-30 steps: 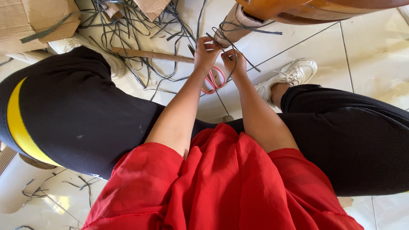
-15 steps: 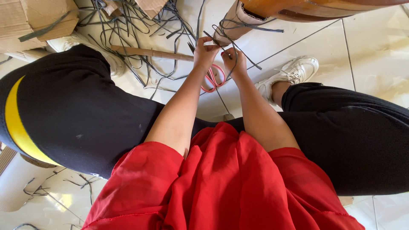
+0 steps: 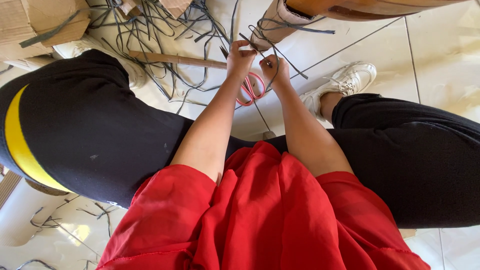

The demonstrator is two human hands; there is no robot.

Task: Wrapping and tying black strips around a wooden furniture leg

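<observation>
Tiled floor (image 3: 440, 55): both hands' fingers (image 3: 239, 48) curl around dark strips (image 3: 260, 50), above red scissors (image 3: 250, 89).

Pink-handled scissors (image 3: 251, 89) amid dark grey strips (image 3: 165, 30); beside them, black trousers (image 3: 90, 130) with yellow stripe (image 3: 22, 145), red top (image 3: 260, 215), white shoe (image 3: 345, 82), brown cardboard (image 3: 35, 20), cream tiled floor (image 3: 440, 55).

You are seated on the floor of a home-style room used as an informal craft workspace. The pale tiled floor (image 3: 440, 50) with dark grout lines indicates an indoor domestic room. Loose dark strips (image 3: 165, 30) lie scattered across it, beside cardboard pieces (image 3: 35, 22), a wooden stick (image 3: 175, 59) and a wooden furniture leg (image 3: 280, 22).
</observation>
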